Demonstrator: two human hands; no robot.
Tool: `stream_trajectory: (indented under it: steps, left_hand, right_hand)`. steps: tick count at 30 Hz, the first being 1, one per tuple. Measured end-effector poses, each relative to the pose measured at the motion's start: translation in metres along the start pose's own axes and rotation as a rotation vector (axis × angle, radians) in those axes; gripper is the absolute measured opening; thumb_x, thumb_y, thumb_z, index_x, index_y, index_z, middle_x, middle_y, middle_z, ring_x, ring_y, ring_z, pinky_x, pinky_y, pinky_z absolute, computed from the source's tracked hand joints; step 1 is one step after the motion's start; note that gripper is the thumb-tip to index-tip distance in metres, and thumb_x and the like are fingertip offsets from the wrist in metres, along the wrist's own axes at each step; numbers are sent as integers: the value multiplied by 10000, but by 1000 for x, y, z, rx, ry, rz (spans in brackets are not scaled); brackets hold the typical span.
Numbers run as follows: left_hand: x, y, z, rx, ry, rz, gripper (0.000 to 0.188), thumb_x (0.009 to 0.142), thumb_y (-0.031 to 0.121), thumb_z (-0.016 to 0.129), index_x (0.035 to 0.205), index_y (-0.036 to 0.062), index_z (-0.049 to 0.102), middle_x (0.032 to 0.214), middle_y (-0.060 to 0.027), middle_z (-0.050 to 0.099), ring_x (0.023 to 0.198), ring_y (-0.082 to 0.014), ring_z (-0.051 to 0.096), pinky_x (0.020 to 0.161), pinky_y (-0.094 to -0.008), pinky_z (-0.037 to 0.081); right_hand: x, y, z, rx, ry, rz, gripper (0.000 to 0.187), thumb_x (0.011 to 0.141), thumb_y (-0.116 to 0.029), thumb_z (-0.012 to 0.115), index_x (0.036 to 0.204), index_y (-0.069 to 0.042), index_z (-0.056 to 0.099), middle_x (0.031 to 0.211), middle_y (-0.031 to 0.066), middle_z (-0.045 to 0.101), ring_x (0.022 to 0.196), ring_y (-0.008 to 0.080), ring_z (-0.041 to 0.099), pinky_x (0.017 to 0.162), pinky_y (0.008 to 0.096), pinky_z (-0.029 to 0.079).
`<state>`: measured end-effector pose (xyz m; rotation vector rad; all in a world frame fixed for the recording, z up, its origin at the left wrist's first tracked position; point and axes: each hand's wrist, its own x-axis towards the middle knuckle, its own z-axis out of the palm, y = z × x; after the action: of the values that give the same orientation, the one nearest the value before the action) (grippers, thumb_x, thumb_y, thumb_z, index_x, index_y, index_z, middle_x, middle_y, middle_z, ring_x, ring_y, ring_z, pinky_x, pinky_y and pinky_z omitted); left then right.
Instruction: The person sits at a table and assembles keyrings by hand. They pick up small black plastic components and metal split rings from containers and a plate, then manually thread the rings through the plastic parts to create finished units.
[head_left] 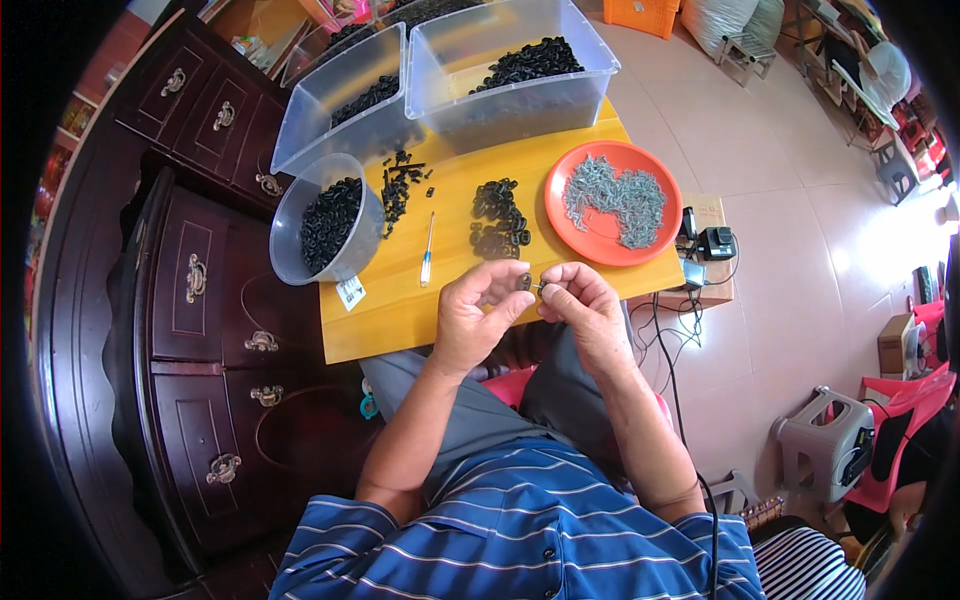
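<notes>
Presently pinching a small black part (525, 282) in the left hand (475, 307), by the near edge of the yellow worktop (380, 330). Gripping a thin metal pin (537, 286) in the right hand (590, 310), closed narrowly and pointed toward the part; too small to tell whether touching. Working just short of a heap of black pieces (500, 205), with a red plate (600, 252) of silvery metal bits (642, 205) on its right and a slim screwdriver (426, 268) on its left. Farther left, bordered by a clear round tub (370, 218) of black parts (332, 222); farther back, by two clear bins (520, 122).
</notes>
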<state>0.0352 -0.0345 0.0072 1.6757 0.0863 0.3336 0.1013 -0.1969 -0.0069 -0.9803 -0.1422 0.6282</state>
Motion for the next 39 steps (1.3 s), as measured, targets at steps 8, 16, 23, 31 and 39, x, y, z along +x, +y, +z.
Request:
stream_trajectory:
  steps: [8,16,23,31,39]
  left_hand:
    - [2,-6,1,23,27,49,316,855,-10,760,1157,28,673,915,-26,726,816,-88,690,752,-249,555]
    - [2,1,2,-3,-49,-8,319,873,-55,727,1181,-12,657,980,-22,672,881,-72,629,807,-227,530]
    - [11,13,-2,127,-111,61,283,837,-32,757,1111,4,698,878,-3,660,747,-58,621,680,-220,518]
    - [17,28,-9,358,-214,120,393,774,29,812,1144,26,680,849,-30,626,673,-108,582,606,-275,499]
    - [15,23,16,722,15,483,408,706,28,798,1088,42,659,945,-116,657,820,-300,667,695,-396,548]
  right_hand:
    - [-1,-2,1,-63,5,-6,129,955,-59,636,1081,-32,627,963,-18,642,819,63,597,752,231,494]
    - [0,1,0,-78,-25,-39,126,956,-54,634,1078,-23,626,955,-16,638,816,48,588,743,220,492]
    - [-1,-1,0,-67,-29,7,96,967,-90,645,1035,-22,650,903,-20,647,782,39,585,706,202,477]
    - [2,4,-7,-44,-63,107,164,983,-197,666,1030,-40,681,893,17,691,768,79,637,708,230,517]
    - [4,7,-8,99,-6,89,120,982,-177,658,993,-60,685,926,-12,676,823,65,621,744,234,504]
